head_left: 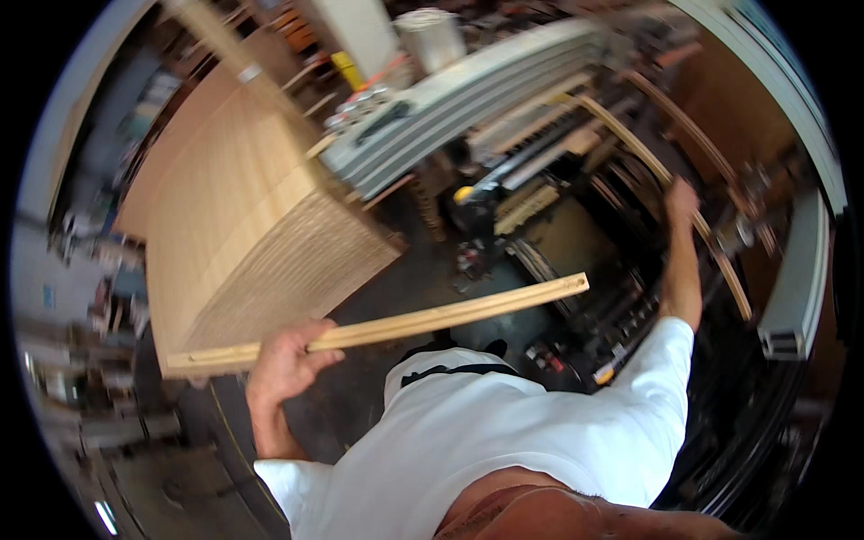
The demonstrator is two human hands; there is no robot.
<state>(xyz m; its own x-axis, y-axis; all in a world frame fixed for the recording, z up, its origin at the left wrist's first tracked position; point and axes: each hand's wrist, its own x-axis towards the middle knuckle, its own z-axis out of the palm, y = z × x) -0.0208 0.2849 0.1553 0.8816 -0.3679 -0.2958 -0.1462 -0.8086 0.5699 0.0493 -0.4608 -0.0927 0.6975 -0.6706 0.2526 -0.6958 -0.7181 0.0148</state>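
My left hand [284,362] is closed round a long, pale wooden strip [450,316] with a groove along it. This strip lies level across the front of my body, its left end over the corner of a stack of wooden panels. Out to the right, my right hand [681,198] is wrapped round a second wooden strip [630,138], which slants from the far middle down toward the near right. Its fingers are partly blurred. Beside that strip is a metal clamp-like fitting [736,236], and beyond it runs a darker wooden strip [688,128].
A tall stack of wooden panels [234,207] fills the left. Behind it, a grey ribbed metal beam [477,103] holds small items and a white bucket [430,40]. Dark machinery with rails [576,225] lies ahead right. A grey metal profile [796,279] stands at the far right.
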